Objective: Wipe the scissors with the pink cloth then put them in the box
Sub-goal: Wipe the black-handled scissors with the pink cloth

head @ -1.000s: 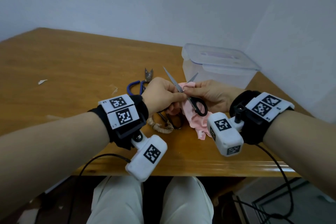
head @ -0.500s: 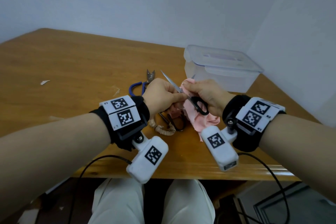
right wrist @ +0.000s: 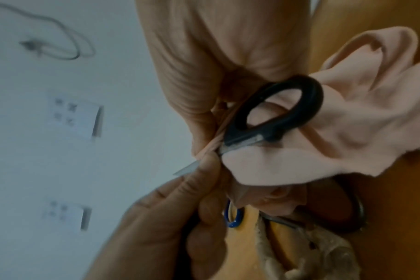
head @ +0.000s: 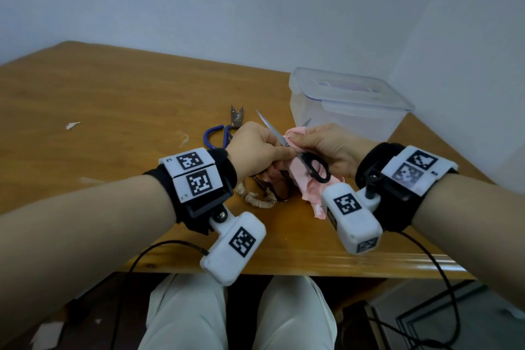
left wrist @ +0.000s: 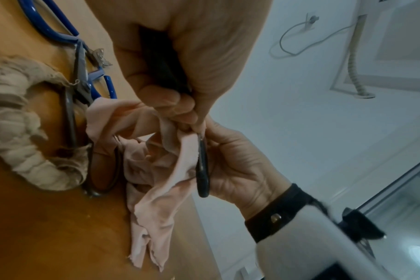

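Clearly mid-wipe: the left hand point(head: 257, 148) grips the black-handled steel scissors point(head: 309, 163) above the wooden table point(head: 113, 99), the right hand point(head: 326, 145) pinches the crumpled pink cloth point(head: 305, 187) around a blade. Next, the lidded clear plastic box point(head: 346, 105) likely needs opening.

- Black-handled steel scissors point(head: 314, 165), silver blades
- Soft pale pink cloth point(head: 308, 189)
- Clear plastic lidded box point(head: 349, 105)
- Blue-handled scissors point(head: 211, 138)
- Honey-brown wooden table point(head: 113, 111)
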The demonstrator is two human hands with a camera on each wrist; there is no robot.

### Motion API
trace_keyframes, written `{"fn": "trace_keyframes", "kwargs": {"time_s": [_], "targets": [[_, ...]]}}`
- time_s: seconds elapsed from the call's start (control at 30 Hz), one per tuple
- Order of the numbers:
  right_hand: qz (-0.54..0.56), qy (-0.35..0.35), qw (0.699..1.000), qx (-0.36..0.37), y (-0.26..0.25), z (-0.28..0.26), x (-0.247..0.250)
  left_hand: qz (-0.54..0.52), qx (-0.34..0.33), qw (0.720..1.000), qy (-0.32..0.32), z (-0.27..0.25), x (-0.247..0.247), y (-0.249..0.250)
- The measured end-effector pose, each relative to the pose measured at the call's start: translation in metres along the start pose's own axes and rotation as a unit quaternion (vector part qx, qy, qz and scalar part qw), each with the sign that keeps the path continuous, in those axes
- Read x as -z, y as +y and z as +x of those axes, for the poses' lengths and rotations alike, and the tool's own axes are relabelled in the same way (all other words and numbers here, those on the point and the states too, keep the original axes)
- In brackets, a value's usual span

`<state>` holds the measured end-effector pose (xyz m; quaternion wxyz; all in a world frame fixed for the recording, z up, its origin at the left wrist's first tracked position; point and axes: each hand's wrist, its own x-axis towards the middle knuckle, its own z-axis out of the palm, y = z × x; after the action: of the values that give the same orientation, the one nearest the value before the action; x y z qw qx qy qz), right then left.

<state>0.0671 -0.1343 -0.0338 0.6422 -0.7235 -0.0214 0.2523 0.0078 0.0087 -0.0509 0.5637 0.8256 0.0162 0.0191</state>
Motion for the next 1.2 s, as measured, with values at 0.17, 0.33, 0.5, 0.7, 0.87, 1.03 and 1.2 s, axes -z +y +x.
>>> {"fn": "trace_keyframes", "kwargs": {"time_s": [0.17,0.33,0.5,0.7,0.87,1.03,1.2], "targets": [[-0.029,0.004,0.999,0.030,-0.001,0.000,0.002,-0.016,0.018,1.000,-0.001,-0.001,0.002,0.001],[0.054,-0.098,0.994,-0.008,0.002,-0.005,0.007,-0.013,0.010,1.000,-0.001,-0.004,0.007,0.002],[0.070,-0.120,0.989,-0.051,0.009,-0.006,0.001,-0.011,0.006,1.000,-0.014,-0.009,0.002,0.001],[0.063,-0.041,0.996,-0.039,0.011,-0.004,-0.006,-0.041,0.017,0.999,-0.007,-0.013,0.002,-0.001],[0.079,-0.079,0.993,-0.025,0.012,-0.005,-0.003,-0.061,0.028,0.998,-0.018,-0.017,0.004,-0.001],[0.080,-0.113,0.990,-0.025,0.008,-0.008,0.005,-0.059,0.037,0.997,-0.034,-0.018,0.007,-0.002],[-0.009,-0.044,0.999,0.017,0.007,-0.003,0.007,-0.047,0.033,0.998,-0.027,-0.017,0.007,-0.001]]}}
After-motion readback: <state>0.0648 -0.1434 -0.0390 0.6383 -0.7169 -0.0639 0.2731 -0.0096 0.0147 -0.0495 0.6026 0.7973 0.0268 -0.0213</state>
